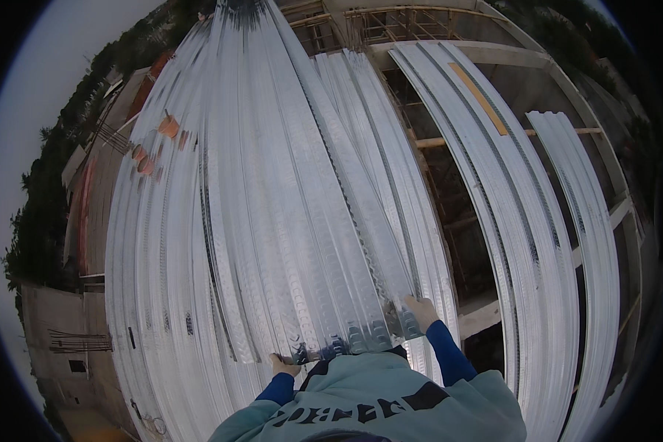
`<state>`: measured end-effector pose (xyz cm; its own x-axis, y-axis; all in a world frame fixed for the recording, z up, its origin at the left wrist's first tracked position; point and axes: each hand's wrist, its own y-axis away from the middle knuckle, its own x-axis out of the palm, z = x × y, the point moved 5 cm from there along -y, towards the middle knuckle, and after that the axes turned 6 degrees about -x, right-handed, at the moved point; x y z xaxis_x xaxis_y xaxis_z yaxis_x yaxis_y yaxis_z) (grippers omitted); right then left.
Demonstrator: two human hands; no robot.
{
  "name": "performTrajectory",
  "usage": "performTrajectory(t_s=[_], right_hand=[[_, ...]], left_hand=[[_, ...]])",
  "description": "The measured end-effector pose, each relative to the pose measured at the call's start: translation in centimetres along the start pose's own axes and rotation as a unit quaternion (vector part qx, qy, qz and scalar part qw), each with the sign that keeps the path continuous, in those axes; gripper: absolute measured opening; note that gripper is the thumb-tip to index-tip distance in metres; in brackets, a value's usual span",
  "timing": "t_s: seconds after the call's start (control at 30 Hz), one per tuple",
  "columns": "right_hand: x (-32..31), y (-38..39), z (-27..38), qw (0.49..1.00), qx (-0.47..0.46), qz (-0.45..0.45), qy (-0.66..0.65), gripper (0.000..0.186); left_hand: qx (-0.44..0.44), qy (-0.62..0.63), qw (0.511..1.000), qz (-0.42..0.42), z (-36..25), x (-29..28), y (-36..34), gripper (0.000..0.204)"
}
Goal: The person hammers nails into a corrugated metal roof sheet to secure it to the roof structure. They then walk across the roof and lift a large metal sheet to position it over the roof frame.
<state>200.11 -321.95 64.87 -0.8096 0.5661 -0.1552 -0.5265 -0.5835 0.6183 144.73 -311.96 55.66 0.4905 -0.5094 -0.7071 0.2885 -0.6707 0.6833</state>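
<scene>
Both hands gripping near end of ribbed metal sheet [287,228]: left hand [285,365] on edge, right hand [422,313] at right corner. Sheet stretches away from body, over other panels [151,250]. Yellow strip [482,99] on panel farther right.

The blue-sleeved left arm [277,389] and right arm [449,355] reach forward, spread apart. The left hand [283,365] grips close to the torso [376,390]; the right hand [422,313] grips farther forward, its arm more extended.

The head fisheye looks down and ahead, close above a pale-teal fabric top [368,387], over ribbed silver metal sheets [280,184].
</scene>
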Motion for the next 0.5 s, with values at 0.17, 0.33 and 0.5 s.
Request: performTrajectory(t_s=[0.17,0.33,0.5], right_hand=[[-1.2,-5.6,2.3,0.996,-0.042,-0.008,0.08,0.074],[-1.3,-13.0,8.2,0.996,-0.069,-0.006,0.052,0.073],[-2.5,-16.4,14.4,0.997,-0.039,-0.038,0.062,0.07]], left_hand=[[0.028,-0.021,0.999,-0.038,-8.5,-2.4,2.2,0.064],[0.075,0.021,0.995,-0.059,-15.6,-3.0,-3.4,0.058],[0.092,0.045,0.995,-0.02,-26.6,-4.0,-2.9,0.06]])
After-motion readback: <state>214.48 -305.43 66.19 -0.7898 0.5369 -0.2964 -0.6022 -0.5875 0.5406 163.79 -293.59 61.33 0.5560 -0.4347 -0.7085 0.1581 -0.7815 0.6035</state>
